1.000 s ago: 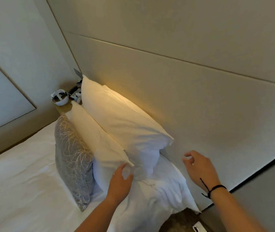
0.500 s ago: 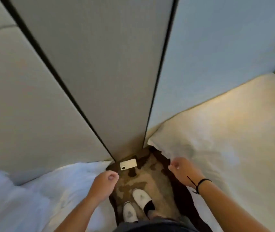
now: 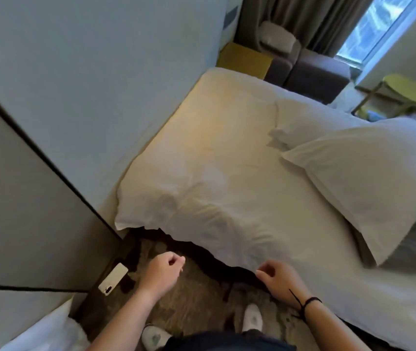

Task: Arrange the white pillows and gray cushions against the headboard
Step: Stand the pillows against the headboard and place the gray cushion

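Gray cushion (image 3: 414,247) mostly hidden under white pillow (image 3: 369,178), cut off at frame edge.

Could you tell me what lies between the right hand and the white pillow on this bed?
In the head view, only wrinkled white sheet lies between the right hand and the white pillow; nothing else rests there.

no legible text, no labels, no brands, no numbers, no signs
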A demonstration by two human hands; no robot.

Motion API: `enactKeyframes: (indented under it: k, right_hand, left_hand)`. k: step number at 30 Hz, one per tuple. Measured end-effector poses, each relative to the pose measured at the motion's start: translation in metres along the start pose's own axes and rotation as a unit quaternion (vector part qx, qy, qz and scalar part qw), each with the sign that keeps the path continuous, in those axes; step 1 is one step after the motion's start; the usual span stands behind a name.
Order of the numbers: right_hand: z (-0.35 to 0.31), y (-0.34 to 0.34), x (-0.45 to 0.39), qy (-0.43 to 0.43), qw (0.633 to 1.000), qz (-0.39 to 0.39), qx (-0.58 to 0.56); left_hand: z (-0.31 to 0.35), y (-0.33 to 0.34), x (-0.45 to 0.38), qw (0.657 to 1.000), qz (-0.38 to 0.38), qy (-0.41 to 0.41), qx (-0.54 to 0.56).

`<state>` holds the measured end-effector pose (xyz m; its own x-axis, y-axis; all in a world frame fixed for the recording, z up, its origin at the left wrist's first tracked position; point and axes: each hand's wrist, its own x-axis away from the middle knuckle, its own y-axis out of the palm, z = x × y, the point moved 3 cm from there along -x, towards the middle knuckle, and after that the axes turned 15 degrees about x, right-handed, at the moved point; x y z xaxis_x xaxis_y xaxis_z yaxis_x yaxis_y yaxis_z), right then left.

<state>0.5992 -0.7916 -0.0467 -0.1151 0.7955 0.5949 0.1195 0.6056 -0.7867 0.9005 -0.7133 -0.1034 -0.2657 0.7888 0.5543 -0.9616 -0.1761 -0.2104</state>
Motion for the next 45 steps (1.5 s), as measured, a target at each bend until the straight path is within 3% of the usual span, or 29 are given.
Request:
enactKeyframes:
  k: [6,13,23,30,35,40,45]
  right_hand:
    - [0.088,-0.023,-0.009,0.031,0.996,0.043,-0.077]
    - [0.226,-0.05,-0.033,0.056,0.979,0.058,-0.189]
    - [0.398,-0.128,-0.085,0.143,0.949,0.112,-0.259]
    - [0.446,-0.162,-0.09,0.192,0.922,0.146,-0.303]
    - [0.526,-0.199,-0.071,0.257,0.892,0.201,-0.314]
    - [0.584,-0.21,-0.088,0.276,0.864,0.209,-0.364]
    - [0.638,-0.221,-0.154,0.232,0.869,0.171,-0.403]
  left_hand:
    - [0.054,0.09,-0.016,0.999,-0.015,0.035,-0.031]
    - [0.118,0.256,-0.024,0.993,-0.068,0.053,-0.075]
    - [0.227,0.44,-0.047,0.972,-0.137,0.142,-0.127]
    - [0.283,0.557,-0.091,0.921,-0.245,0.198,-0.23]
    - [0.314,0.656,-0.089,0.896,-0.286,0.241,-0.24]
    - [0.322,0.703,-0.087,0.864,-0.271,0.285,-0.316]
    - [0.346,0.746,-0.098,0.813,-0.18,0.394,-0.39]
